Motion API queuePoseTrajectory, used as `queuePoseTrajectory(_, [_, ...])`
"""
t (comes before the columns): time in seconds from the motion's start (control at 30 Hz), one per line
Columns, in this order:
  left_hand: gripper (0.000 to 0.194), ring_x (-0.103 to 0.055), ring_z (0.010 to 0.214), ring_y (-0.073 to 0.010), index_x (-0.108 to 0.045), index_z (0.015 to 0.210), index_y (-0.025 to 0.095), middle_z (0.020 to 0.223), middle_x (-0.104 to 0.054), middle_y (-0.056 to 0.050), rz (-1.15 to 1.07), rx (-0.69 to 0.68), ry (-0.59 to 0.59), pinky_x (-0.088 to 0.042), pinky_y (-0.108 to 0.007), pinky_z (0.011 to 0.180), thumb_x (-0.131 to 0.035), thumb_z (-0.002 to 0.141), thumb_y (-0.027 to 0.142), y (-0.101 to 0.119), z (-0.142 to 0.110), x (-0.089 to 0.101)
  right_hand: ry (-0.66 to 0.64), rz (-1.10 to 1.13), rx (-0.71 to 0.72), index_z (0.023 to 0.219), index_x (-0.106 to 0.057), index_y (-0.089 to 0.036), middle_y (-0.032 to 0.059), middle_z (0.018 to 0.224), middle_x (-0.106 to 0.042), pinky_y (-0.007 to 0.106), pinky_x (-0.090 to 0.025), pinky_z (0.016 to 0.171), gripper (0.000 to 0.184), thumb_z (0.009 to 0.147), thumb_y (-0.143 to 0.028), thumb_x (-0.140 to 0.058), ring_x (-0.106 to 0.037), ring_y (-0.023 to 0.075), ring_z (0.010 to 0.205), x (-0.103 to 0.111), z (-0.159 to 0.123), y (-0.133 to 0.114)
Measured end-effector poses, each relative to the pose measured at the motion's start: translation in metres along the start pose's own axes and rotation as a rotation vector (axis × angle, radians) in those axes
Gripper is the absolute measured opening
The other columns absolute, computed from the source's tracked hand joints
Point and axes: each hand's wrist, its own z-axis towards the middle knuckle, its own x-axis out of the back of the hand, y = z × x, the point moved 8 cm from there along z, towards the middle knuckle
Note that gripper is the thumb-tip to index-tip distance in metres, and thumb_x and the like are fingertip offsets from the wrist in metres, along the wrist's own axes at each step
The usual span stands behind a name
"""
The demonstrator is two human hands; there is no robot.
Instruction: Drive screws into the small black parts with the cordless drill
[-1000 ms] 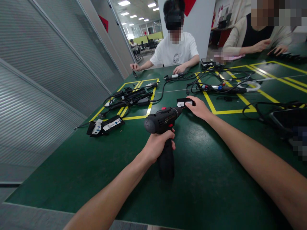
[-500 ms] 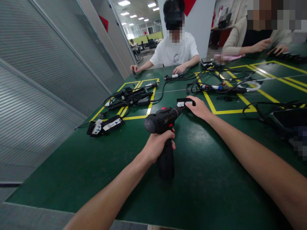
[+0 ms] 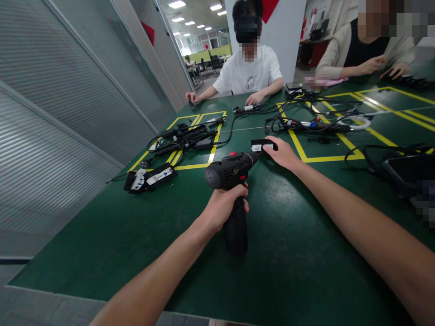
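Note:
My left hand (image 3: 224, 204) is wrapped around the grip of a black cordless drill (image 3: 234, 170) with red details. The drill's chuck points away and to the right, close to a small black box with a white label (image 3: 262, 145). My right hand (image 3: 280, 153) grips that box at its right end, the fingers curled over the far side. Whether the bit touches the box is too small to tell. Both things are over the green table (image 3: 190, 267).
Two black pieces with white labels (image 3: 159, 175) lie to the left. Behind them is a pile of black cables and parts (image 3: 190, 138); more cables (image 3: 306, 123) lie at right. A dark device (image 3: 411, 170) is at the right edge. Two people sit across the table.
The drill, the box and both hands hold nearly the same place. The view has shifted very slightly.

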Motion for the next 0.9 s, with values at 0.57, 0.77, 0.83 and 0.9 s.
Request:
queuePoseTrajectory(0.57, [0.023,-0.057,0.050,-0.0116,-0.060,0.090,0.014,0.067,-0.058,-0.001,0.003,0.006,-0.011,-0.044,-0.023,0.052,-0.061,0.069,0.026,-0.0001,0.0000,-0.0015,0.010,-0.019,0.017,0.126,-0.062,-0.020,0.0101,0.121,-0.064,0.042,-0.046,0.097,0.043,0.087,-0.038,-0.056,-0.061,0.0272,0.109,0.0002,0.0001,-0.0010])
queuePoseTrajectory(0.77, [0.023,-0.057,0.051,-0.0110,-0.060,0.091,0.014,0.072,-0.059,-0.002,0.014,-0.012,-0.018,-0.044,-0.022,0.051,-0.061,0.072,0.026,0.0000,0.0002,-0.0011,0.012,-0.027,0.017,0.126,-0.062,-0.019,0.0107,0.119,-0.065,0.042,-0.046,0.097,0.044,0.087,-0.038,-0.056,-0.061,0.0274,0.108,0.0007,0.0007,-0.0004])
queuePoseTrajectory(0.83, [0.023,-0.057,0.051,-0.0108,-0.061,0.090,0.014,0.073,-0.059,-0.002,0.021,-0.015,-0.016,-0.043,-0.022,0.051,-0.062,0.072,0.027,0.0002,0.0000,-0.0009,0.012,-0.029,0.017,0.125,-0.062,-0.020,0.0104,0.119,-0.065,0.042,-0.046,0.097,0.043,0.087,-0.038,-0.056,-0.061,0.0272,0.108,0.0009,0.0007,-0.0006])
queuePoseTrajectory(0.9, [0.022,-0.057,0.051,-0.0109,-0.061,0.090,0.014,0.073,-0.059,-0.002,0.025,-0.012,-0.010,-0.043,-0.022,0.051,-0.062,0.072,0.026,0.0002,-0.0001,-0.0005,0.005,-0.028,0.014,0.126,-0.062,-0.020,0.0102,0.120,-0.065,0.042,-0.046,0.096,0.044,0.087,-0.038,-0.056,-0.061,0.0273,0.108,0.0004,0.0005,-0.0003])
